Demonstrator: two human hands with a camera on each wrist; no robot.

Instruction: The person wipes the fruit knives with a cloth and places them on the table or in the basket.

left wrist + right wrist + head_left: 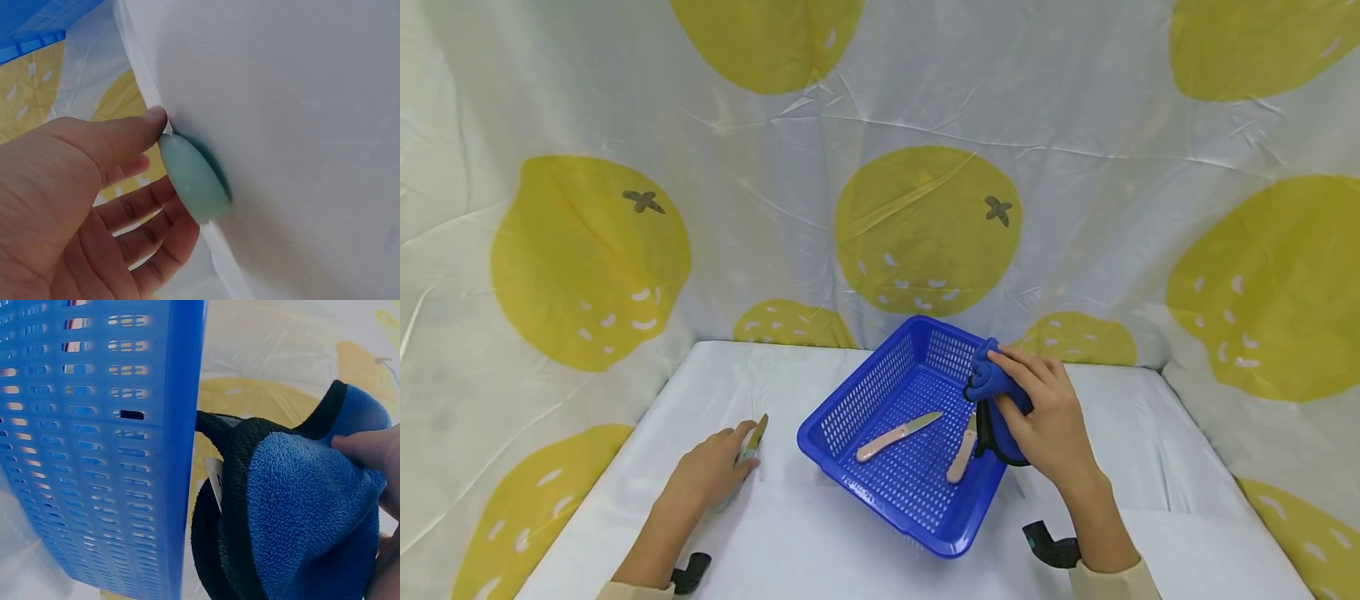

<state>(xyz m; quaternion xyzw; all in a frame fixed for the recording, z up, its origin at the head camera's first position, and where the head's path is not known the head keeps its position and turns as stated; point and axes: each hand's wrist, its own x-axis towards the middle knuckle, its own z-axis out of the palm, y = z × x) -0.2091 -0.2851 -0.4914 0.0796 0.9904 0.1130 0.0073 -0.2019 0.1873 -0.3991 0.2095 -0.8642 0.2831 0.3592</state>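
Observation:
My left hand is at the left of the table, its thumb and fingers pinching a knife with a mint-green handle. The knife's blade points away from me, low over the white cloth. In my right hand I grip a bunched blue towel with black edging, at the right rim of a blue plastic basket. Two knives with pale pink handles lie inside: one knife in the middle, another knife near the right wall, its blade partly hidden by the towel.
A white cloth covers the table. Behind and at both sides hangs a pale curtain with large yellow fruit prints. Black wrist mounts sit on both forearms.

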